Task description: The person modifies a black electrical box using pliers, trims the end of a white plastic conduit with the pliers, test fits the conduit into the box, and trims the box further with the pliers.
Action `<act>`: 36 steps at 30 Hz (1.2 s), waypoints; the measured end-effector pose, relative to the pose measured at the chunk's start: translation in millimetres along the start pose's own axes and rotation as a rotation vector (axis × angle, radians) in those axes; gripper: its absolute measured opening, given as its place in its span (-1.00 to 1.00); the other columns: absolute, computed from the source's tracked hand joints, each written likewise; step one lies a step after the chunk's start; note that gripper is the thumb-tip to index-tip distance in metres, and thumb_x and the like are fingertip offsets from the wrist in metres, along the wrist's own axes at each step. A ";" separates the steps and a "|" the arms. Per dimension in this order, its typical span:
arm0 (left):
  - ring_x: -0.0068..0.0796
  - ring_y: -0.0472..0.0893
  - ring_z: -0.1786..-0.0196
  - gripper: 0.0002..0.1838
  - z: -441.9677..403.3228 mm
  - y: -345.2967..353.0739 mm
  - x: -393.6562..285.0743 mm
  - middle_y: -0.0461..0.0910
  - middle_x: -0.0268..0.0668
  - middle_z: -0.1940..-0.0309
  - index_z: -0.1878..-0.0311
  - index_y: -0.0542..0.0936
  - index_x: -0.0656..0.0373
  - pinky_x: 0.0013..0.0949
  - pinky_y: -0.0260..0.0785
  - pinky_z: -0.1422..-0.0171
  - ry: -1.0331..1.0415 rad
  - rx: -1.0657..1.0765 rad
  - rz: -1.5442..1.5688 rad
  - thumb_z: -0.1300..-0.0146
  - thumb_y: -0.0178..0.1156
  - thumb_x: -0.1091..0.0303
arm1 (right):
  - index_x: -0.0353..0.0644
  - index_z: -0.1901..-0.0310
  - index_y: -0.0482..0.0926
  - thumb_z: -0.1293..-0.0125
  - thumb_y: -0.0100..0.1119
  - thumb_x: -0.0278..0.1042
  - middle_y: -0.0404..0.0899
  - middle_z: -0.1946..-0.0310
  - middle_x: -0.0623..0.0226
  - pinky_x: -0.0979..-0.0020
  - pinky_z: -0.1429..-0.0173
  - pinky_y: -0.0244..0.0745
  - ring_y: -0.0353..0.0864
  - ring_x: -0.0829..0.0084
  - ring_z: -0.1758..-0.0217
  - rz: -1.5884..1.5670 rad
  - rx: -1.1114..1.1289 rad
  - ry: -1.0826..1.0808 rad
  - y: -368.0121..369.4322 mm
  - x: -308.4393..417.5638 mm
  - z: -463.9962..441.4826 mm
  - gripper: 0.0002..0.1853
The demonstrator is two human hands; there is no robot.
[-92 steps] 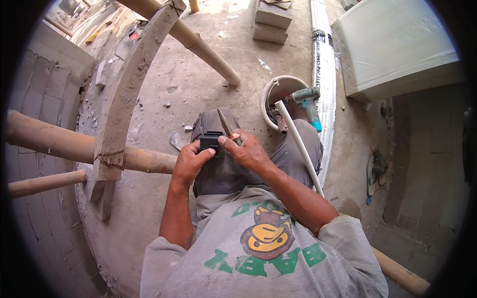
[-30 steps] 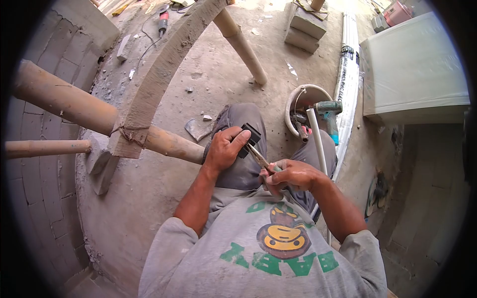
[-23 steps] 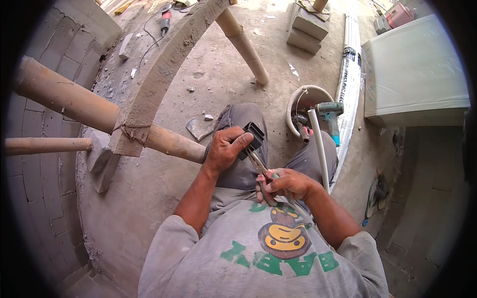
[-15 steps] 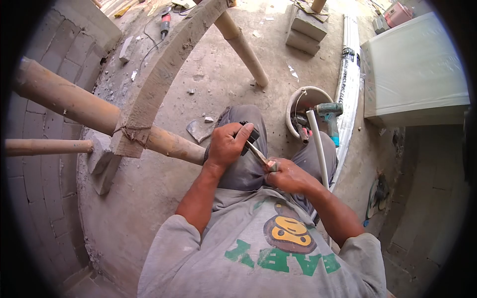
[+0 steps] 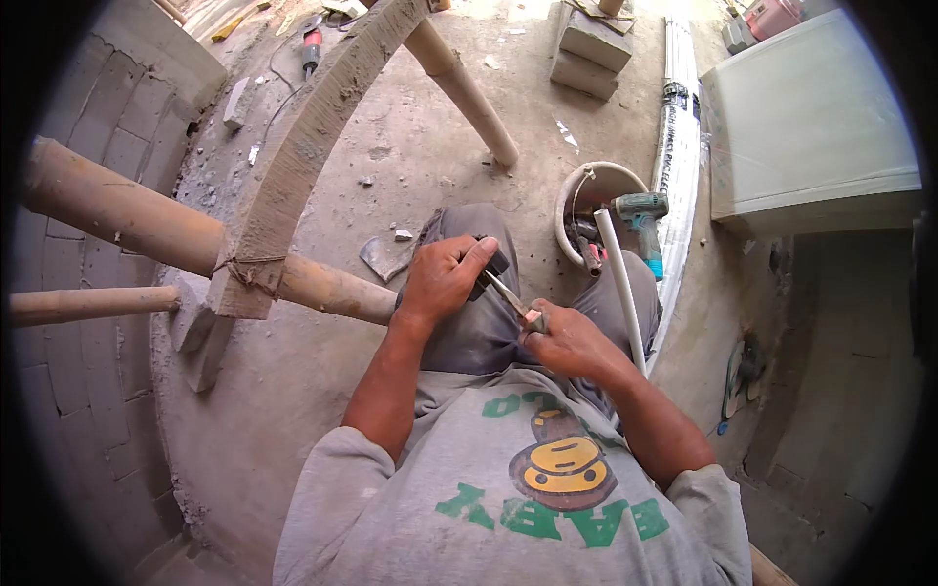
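My left hand (image 5: pixel 447 278) is closed around a small black block-like object (image 5: pixel 498 264), its thumb pressed along the top, above my thigh. My right hand (image 5: pixel 570 339) grips a slim metal hand tool (image 5: pixel 508 296) whose exact kind I cannot make out. The tool's narrow end points up and left and meets the black object, where my left fingers partly hide the contact. A white plastic pipe (image 5: pixel 622 283) leans upright beside my right forearm.
A bucket (image 5: pixel 564 210) of tools stands ahead of my right knee, with a teal cordless drill (image 5: pixel 642 217) at its rim. Bamboo poles (image 5: pixel 337 293) and a rough plank (image 5: pixel 303 146) cross the left side. Wrapped white pipes (image 5: pixel 677 146) lie right, near a plastic-covered box (image 5: pixel 816 127).
The whole view has shifted slightly. Both hands keep nearly the same grip, with the tool still against the black object; any small movement of it is hard to make out.
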State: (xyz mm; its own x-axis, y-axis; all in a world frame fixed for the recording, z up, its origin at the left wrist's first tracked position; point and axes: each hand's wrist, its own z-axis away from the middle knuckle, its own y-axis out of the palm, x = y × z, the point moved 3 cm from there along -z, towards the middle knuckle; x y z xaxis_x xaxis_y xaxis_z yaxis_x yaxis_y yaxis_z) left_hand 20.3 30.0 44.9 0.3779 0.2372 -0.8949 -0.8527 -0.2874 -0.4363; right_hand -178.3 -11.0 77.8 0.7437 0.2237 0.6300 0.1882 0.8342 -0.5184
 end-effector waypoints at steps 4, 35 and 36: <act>-0.46 0.43 0.57 -0.56 4.4 -7.7 -3.4 0.43 -0.19 0.67 0.44 0.61 0.27 -0.26 0.27 0.41 0.062 0.008 0.077 -0.42 0.21 0.07 | -0.21 0.25 0.47 -0.25 0.21 -0.28 0.47 0.50 0.35 0.32 0.26 0.37 0.43 0.42 0.41 -0.241 0.140 -0.106 6.5 -11.6 -9.9 -0.81; -0.50 0.30 0.59 -0.52 7.6 -2.3 9.7 0.39 -0.18 0.69 0.52 0.52 0.29 -0.25 0.23 0.46 0.068 0.059 0.124 -0.42 0.22 0.08 | -0.25 0.20 0.54 -0.23 0.15 -0.38 0.69 0.25 0.24 0.47 0.24 0.43 0.58 0.51 0.31 -0.540 0.549 0.117 5.5 -16.2 -13.7 -0.84; -0.51 0.30 0.59 -0.52 7.3 -2.2 8.7 0.38 -0.18 0.69 0.52 0.52 0.29 -0.25 0.23 0.46 0.075 0.052 0.134 -0.42 0.22 0.08 | -0.26 0.21 0.53 -0.23 0.15 -0.37 0.68 0.28 0.26 0.46 0.24 0.42 0.57 0.52 0.32 -0.546 0.533 0.126 4.3 -12.6 -12.0 -0.84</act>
State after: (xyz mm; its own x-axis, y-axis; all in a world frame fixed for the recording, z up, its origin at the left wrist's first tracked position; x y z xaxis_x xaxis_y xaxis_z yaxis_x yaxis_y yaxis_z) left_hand 22.8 39.5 38.8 0.2838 0.1295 -0.9501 -0.9142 -0.2625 -0.3088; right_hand -179.1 -16.3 60.6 0.7077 -0.3220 0.6289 0.2389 0.9467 0.2159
